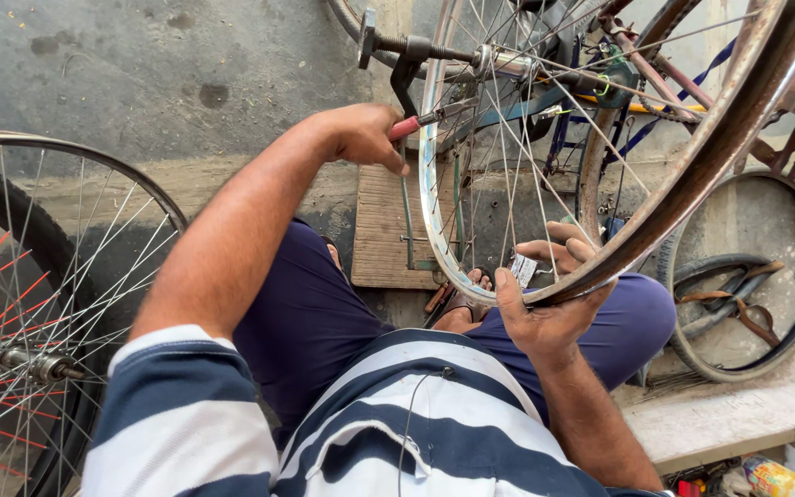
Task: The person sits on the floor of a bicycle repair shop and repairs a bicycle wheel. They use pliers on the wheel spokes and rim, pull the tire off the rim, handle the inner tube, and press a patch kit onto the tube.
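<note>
A: Right hand (pixel 545 308) first: fingers curled round the lower edge of the bare wheel rim (pixel 683 184), closed on it, a small silver tool (pixel 524 270) pinched at the thumb.

B: Left hand (pixel 365 135)?

A: Closed on a red-handled screwdriver (pixel 420 120), tip at the rim's left edge, just under the axle (pixel 434 48).

B: Where is the rim?

A: Held up over the person's lap, tilted, spokes crossing the view. Wooden board (pixel 379 221) on the floor beneath.

B: Further out?

A: Second spoked wheel (pixel 39 304) with tyre at left, loose tyre (pixel 747 276) at right, bicycle frame (pixel 655 83) behind.
</note>
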